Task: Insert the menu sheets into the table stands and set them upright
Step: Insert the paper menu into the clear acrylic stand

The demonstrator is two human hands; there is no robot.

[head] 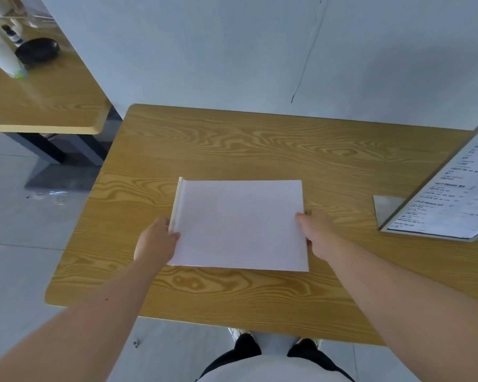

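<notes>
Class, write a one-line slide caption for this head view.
Both hands, left and right, hold a blank sheet over the table; a filled menu stand stands at right.

A café or eatery: wood-grain counter [260, 150], printed menu stand [450, 199] upright on it, another table [39, 106] nearby.

soft, even daylight, faint shadows, mild overall blur, and wide-angle bending toward the edges.

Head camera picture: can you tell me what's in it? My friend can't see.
Two hands, left and right, hold a blank white sheet by its sides, flat on a wooden table. At the right, a printed menu stands in a stand.
</notes>
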